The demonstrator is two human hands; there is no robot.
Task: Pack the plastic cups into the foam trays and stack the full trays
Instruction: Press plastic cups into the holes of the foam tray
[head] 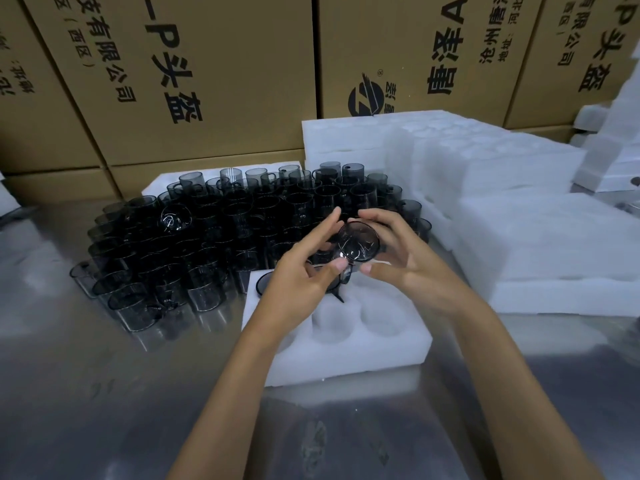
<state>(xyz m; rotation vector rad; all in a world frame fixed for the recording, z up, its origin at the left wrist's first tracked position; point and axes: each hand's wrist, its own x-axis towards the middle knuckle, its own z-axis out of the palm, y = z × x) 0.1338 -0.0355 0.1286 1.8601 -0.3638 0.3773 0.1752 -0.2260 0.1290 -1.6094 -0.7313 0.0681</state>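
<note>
A dark smoky plastic cup [358, 242] with a handle is tipped on its side above the white foam tray [349, 355], its base facing me. My left hand [304, 282] and my right hand [405, 258] both hold it by the fingertips. One cup [265, 282] sits in the tray's far-left pocket, partly hidden by my left hand. The tray's near pockets are bare foam. Several loose dark cups [214, 237] stand crowded on the table behind and left of the tray.
Stacks of white foam trays [540, 237] rise on the right and behind the cups. Tall cardboard boxes [194, 81] with black print wall off the back. The steel table [104, 393] is shiny and reflective in front.
</note>
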